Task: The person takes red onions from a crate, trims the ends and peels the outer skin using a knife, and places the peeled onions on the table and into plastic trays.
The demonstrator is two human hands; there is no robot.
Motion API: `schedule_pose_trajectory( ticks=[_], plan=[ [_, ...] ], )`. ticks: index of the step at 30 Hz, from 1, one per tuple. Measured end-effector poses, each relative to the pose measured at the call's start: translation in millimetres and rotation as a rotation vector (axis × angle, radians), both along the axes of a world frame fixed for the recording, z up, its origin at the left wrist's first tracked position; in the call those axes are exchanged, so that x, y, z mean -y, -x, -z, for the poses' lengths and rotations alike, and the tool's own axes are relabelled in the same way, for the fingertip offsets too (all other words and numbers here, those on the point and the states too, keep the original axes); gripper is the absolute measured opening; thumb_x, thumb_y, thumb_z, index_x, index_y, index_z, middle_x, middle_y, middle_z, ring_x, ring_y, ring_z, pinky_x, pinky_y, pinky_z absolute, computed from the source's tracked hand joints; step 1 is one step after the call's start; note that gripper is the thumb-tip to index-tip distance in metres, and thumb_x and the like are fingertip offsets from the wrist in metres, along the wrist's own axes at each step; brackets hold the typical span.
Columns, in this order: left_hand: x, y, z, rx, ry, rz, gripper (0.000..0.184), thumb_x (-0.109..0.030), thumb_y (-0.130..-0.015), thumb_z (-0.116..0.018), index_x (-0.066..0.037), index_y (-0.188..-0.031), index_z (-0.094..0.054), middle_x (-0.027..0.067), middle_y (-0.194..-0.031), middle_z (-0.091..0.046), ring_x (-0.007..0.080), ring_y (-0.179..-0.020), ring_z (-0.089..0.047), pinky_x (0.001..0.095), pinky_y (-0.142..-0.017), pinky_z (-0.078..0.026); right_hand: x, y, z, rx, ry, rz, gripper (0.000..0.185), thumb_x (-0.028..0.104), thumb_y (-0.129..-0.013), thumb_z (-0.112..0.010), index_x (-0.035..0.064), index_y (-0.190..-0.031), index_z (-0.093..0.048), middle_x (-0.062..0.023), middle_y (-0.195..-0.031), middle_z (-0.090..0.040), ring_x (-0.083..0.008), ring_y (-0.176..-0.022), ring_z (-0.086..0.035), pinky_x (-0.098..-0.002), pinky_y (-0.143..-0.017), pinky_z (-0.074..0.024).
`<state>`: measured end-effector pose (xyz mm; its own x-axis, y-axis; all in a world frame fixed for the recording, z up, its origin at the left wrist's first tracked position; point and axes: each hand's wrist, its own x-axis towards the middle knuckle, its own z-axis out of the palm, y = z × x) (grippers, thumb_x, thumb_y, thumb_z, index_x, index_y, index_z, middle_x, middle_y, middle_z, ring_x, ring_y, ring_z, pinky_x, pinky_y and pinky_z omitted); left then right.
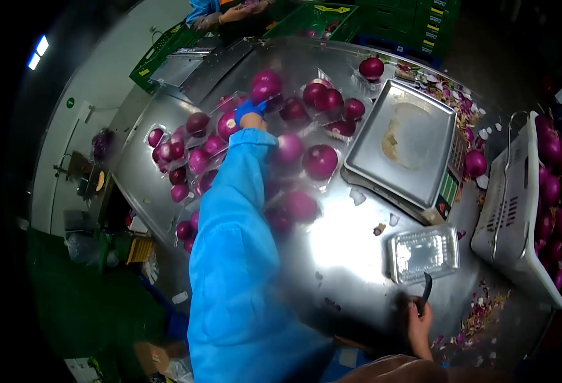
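My left hand point(250, 113), in a blue glove, reaches far over the metal table among red onions in clear plastic trays. It is beside a red onion point(228, 125) and just below another red onion point(266, 85); its fingertips are too unclear to show whether they grip anything. My right hand point(420, 324), bare, is closed round a small knife with a dark curved blade point(426, 290) near the table's front edge. Just above the blade lies an empty clear plastic tray point(424, 253).
A scale point(403, 143) with a steel pan stands right of the onions. At the far right is a white crate point(505, 207) full of red onions. Onion skins point(469, 115) lie beyond the scale. Across the table are a co-worker's hands point(237, 13) and a green crate point(313, 22).
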<state>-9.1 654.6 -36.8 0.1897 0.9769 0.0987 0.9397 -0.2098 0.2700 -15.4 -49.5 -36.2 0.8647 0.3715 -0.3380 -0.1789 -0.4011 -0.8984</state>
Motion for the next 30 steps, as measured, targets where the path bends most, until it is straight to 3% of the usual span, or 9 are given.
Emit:
schedule_pose_trajectory(
  ticks=[1,8,10,13,17,23,25,27,30],
  plan=[
    [-3.5,-4.2,1.1,-0.075,0.057,-0.004,0.053,-0.048,-0.077,-0.076,-0.010,-0.113,-0.068,0.0170,-0.108,-0.069,0.0343,-0.102,-0.066,0.0425,-0.082,-0.054,-0.2,-3.1,-1.6,-0.098,0.031,-0.009,0.022,0.016,-0.093,-0.061,-0.0012,-0.107,-0.063,-0.0053,-0.090,-0.064,-0.0133,-0.084,-0.057,-0.0283,-0.075,-0.0463],
    [-51.8,-39.0,30.1,-0.283,0.130,-0.010,0.050,-0.040,-0.072,-0.081,-0.013,-0.113,-0.069,0.0102,-0.116,-0.067,0.0288,-0.107,-0.065,0.0385,-0.090,-0.052,-14.6,-7.7,13.9,-0.012,0.006,0.050,0.010,0.007,-0.090,-0.061,-0.0008,-0.097,-0.061,-0.0003,-0.081,-0.060,-0.0081,-0.072,-0.052,-0.0248,-0.065,-0.0436],
    [-48.4,-47.6,26.5,-0.193,0.151,-0.009,0.048,-0.045,-0.079,-0.071,-0.010,-0.111,-0.070,0.0172,-0.116,-0.065,0.0344,-0.107,-0.063,0.0410,-0.089,-0.051,-19.4,-9.3,14.8,-0.002,0.002,0.062,0.009,0.007,-0.090,-0.061,-0.0009,-0.094,-0.061,0.0004,-0.078,-0.059,-0.0076,-0.069,-0.051,-0.0238,-0.063,-0.0423],
    [-67.9,-51.2,35.5,-0.184,0.155,0.074,0.070,-0.067,-0.088,-0.052,-0.002,-0.111,-0.067,0.0275,-0.113,-0.063,0.0443,-0.105,-0.060,0.0458,-0.085,-0.050,-16.0,-12.0,27.1,0.076,0.010,0.027,0.008,0.007,-0.089,-0.061,-0.0011,-0.092,-0.061,0.0007,-0.076,-0.058,-0.0073,-0.067,-0.050,-0.0233,-0.061,-0.0416],
    [-76.4,-59.6,52.0,-0.135,0.145,0.085,0.059,-0.051,-0.086,-0.059,-0.003,-0.119,-0.060,0.0242,-0.117,-0.062,0.0405,-0.109,-0.059,0.0431,-0.090,-0.048,-20.8,-12.9,19.1,0.065,0.061,0.013,0.009,0.007,-0.089,-0.059,-0.0013,-0.092,-0.061,0.0005,-0.076,-0.058,-0.0068,-0.068,-0.050,-0.0236,-0.061,-0.0418],
    [-88.1,-78.7,89.5,1.062,-0.001,-0.095,0.059,-0.028,-0.082,-0.070,-0.005,-0.132,-0.049,0.0192,-0.124,-0.060,0.0347,-0.114,-0.059,0.0392,-0.097,-0.045,-16.9,-14.3,17.3,-0.018,0.034,-0.010,0.012,0.006,-0.090,-0.059,-0.0019,-0.098,-0.062,-0.0010,-0.079,-0.060,-0.0083,-0.073,-0.052,-0.0254,-0.065,-0.0434],
    [-66.5,-83.9,64.8,1.050,-0.246,0.155,0.045,-0.021,-0.085,-0.068,-0.002,-0.124,-0.056,0.0151,-0.112,-0.066,0.0298,-0.104,-0.063,0.0373,-0.092,-0.047,-7.5,-12.6,28.5,0.020,0.045,-0.029,0.013,0.006,-0.090,-0.059,-0.0015,-0.099,-0.063,-0.0015,-0.081,-0.060,-0.0088,-0.074,-0.052,-0.0261,-0.066,-0.0440],
    [46.7,-88.5,-10.8,1.391,0.077,0.529,0.029,-0.019,-0.093,-0.060,-0.001,-0.115,-0.063,0.0133,-0.103,-0.068,0.0249,-0.095,-0.063,0.0339,-0.087,-0.048,-11.0,-4.3,17.3,0.079,-0.019,0.053,0.017,0.016,-0.093,-0.061,0.0001,-0.090,-0.062,-0.0022,-0.077,-0.059,-0.0101,-0.073,-0.050,-0.0277,-0.067,-0.0426],
    [237.5,-64.9,-75.3,1.189,0.477,1.076,0.032,-0.019,-0.102,-0.044,0.001,-0.107,-0.068,0.0108,-0.104,-0.069,0.0210,-0.099,-0.064,0.0346,-0.090,-0.050,14.5,-1.3,36.8,0.154,0.101,0.082,0.018,0.016,-0.093,-0.061,0.0005,-0.086,-0.061,0.0001,-0.072,-0.055,-0.0090,-0.069,-0.048,-0.0274,-0.062,-0.0403]
  ],
)
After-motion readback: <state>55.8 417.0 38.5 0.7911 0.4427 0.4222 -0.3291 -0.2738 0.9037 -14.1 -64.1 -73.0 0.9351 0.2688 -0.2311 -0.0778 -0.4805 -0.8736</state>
